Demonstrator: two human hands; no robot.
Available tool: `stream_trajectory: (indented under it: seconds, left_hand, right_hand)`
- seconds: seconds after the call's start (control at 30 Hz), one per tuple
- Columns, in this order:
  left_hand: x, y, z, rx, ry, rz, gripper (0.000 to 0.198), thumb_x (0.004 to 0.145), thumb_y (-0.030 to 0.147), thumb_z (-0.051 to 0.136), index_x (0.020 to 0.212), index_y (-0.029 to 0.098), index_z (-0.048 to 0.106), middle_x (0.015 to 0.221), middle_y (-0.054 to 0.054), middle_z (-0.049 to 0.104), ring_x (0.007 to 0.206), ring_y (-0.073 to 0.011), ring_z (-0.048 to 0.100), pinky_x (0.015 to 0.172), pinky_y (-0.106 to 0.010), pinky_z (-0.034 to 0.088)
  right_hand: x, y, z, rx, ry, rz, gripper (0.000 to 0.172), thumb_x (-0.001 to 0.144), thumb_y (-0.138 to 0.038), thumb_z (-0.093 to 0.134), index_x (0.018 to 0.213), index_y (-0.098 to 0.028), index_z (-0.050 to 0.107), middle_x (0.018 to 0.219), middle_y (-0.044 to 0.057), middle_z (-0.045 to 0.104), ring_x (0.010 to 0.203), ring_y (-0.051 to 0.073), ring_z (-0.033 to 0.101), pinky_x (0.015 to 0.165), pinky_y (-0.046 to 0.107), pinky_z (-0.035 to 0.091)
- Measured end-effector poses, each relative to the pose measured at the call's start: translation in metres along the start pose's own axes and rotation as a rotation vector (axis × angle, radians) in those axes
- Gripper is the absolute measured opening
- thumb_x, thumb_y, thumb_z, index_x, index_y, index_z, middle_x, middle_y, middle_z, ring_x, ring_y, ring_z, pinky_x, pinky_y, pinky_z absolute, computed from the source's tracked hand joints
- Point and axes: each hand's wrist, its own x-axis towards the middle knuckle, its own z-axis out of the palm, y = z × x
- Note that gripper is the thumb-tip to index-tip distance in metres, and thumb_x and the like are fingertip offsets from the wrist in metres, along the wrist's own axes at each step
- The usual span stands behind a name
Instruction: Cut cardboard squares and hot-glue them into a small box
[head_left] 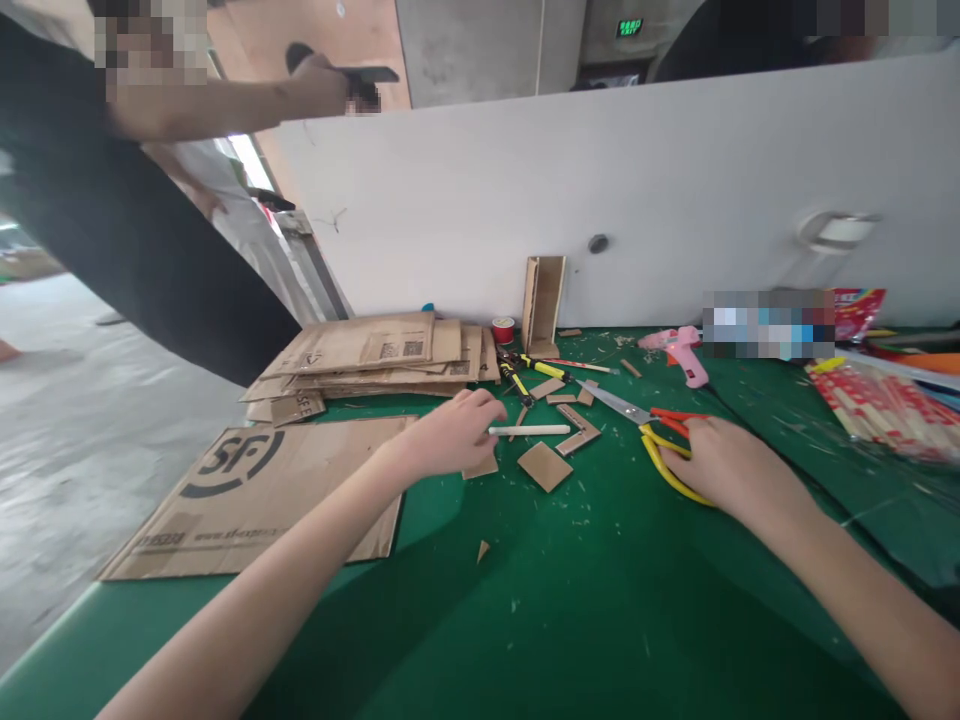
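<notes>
My left hand point(450, 435) pinches the end of a thin white stick point(534, 430), which lies level just above the green table point(570, 600). A small cardboard piece point(481, 467) sits under that hand. My right hand point(724, 465) rests closed on the yellow and red handles of a pair of scissors point(637, 412), whose blades point left toward an L-shaped cardboard piece point(579, 430). A square cardboard piece point(545, 466) lies between my hands.
A large printed cardboard sheet point(262, 495) lies at the left, with a stack of flattened cardboard point(375, 355) behind it. A pink glue gun point(682, 352), a red thread spool point(503, 330), an upright cardboard box point(543, 303) and packs of sticks point(892, 405) stand near the white partition. Another person point(135, 200) stands at the left.
</notes>
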Motion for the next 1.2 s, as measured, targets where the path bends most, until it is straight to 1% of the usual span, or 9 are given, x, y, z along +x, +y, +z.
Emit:
stream_trajectory:
  seconds: [0.2, 0.33, 0.43, 0.6, 0.73, 0.83, 1.0, 1.07, 1.2]
  left_hand:
    - [-0.006, -0.029, -0.012, 0.112, -0.251, -0.221, 0.041, 0.083, 0.042, 0.047, 0.116, 0.019, 0.052, 0.118, -0.013, 0.053, 0.108, -0.0302, 0.051, 0.085, -0.041, 0.045]
    - [-0.003, -0.035, -0.012, 0.009, -0.331, -0.200, 0.040, 0.086, 0.039, 0.042, 0.120, 0.020, 0.050, 0.118, -0.012, 0.055, 0.102, -0.0256, 0.056, 0.082, -0.035, 0.045]
    - [-0.003, -0.039, -0.013, -0.026, -0.310, -0.119, 0.044, 0.077, 0.028, 0.051, 0.120, 0.021, 0.049, 0.118, -0.009, 0.057, 0.106, -0.0237, 0.055, 0.084, -0.032, 0.044]
    - [-0.009, -0.046, -0.018, -0.103, -0.385, -0.161, 0.051, 0.068, 0.027, 0.057, 0.118, 0.022, 0.051, 0.121, -0.007, 0.059, 0.100, -0.0223, 0.058, 0.075, -0.027, 0.046]
    - [-0.013, -0.041, -0.027, -0.127, -0.458, -0.128, 0.045, 0.069, 0.027, 0.056, 0.114, 0.024, 0.056, 0.120, -0.005, 0.060, 0.096, -0.0209, 0.060, 0.071, -0.025, 0.045]
    - [-0.010, -0.034, -0.026, -0.120, -0.370, -0.133, 0.035, 0.079, 0.029, 0.047, 0.111, 0.021, 0.058, 0.117, -0.006, 0.062, 0.099, -0.0209, 0.060, 0.076, -0.026, 0.046]
    - [0.007, -0.028, -0.005, 0.015, -0.052, -0.172, 0.037, 0.092, 0.028, 0.031, 0.120, 0.020, 0.053, 0.117, -0.010, 0.061, 0.103, -0.0228, 0.060, 0.084, -0.033, 0.046]
    - [0.015, -0.031, 0.003, 0.109, -0.043, -0.191, 0.036, 0.091, 0.028, 0.034, 0.123, 0.021, 0.050, 0.119, -0.011, 0.059, 0.105, -0.0252, 0.059, 0.083, -0.035, 0.046]
    - [0.022, -0.040, 0.007, 0.169, -0.157, -0.195, 0.024, 0.083, 0.026, 0.049, 0.102, 0.017, 0.060, 0.107, -0.013, 0.063, 0.099, -0.0274, 0.061, 0.075, -0.034, 0.048]
  right_hand:
    - [-0.005, -0.002, -0.006, -0.064, -0.048, 0.026, 0.029, 0.086, -0.034, 0.047, 0.081, -0.010, 0.062, 0.083, 0.016, 0.065, 0.077, 0.028, 0.065, 0.063, 0.035, 0.046]
    - [-0.012, -0.010, -0.016, -0.148, 0.135, -0.025, 0.024, 0.087, -0.022, 0.043, 0.087, -0.008, 0.062, 0.083, 0.018, 0.064, 0.079, 0.031, 0.064, 0.062, 0.038, 0.047]
    - [-0.016, -0.023, -0.021, 0.012, 0.277, -0.218, 0.034, 0.088, -0.021, 0.039, 0.112, -0.005, 0.057, 0.110, 0.022, 0.062, 0.102, 0.032, 0.059, 0.081, 0.042, 0.048]
    - [-0.006, -0.048, -0.015, 0.299, 0.040, -0.531, 0.059, 0.087, -0.028, 0.041, 0.145, -0.020, 0.031, 0.150, 0.011, 0.034, 0.135, 0.029, 0.035, 0.102, 0.046, 0.041]
    - [0.015, -0.057, -0.011, 0.321, -0.075, -0.602, 0.053, 0.086, -0.018, 0.037, 0.139, -0.019, 0.043, 0.147, 0.010, 0.039, 0.132, 0.027, 0.040, 0.101, 0.044, 0.042]
    - [0.024, -0.055, -0.009, 0.261, -0.028, -0.600, 0.039, 0.088, -0.013, 0.038, 0.121, -0.015, 0.058, 0.124, 0.015, 0.058, 0.109, 0.027, 0.059, 0.089, 0.042, 0.049]
    - [0.012, -0.045, -0.003, -0.009, 0.110, -0.645, 0.040, 0.084, -0.002, 0.038, 0.115, -0.015, 0.060, 0.098, 0.013, 0.062, 0.085, 0.025, 0.061, 0.064, 0.036, 0.050]
    - [0.004, -0.042, -0.002, -0.073, 0.156, -0.685, 0.044, 0.081, 0.002, 0.037, 0.114, -0.016, 0.060, 0.097, 0.012, 0.061, 0.083, 0.025, 0.059, 0.063, 0.036, 0.050]
    - [-0.009, -0.039, -0.012, 0.035, 0.245, -0.774, 0.020, 0.084, -0.013, 0.045, 0.092, -0.015, 0.063, 0.105, 0.015, 0.059, 0.101, 0.030, 0.054, 0.084, 0.045, 0.046]
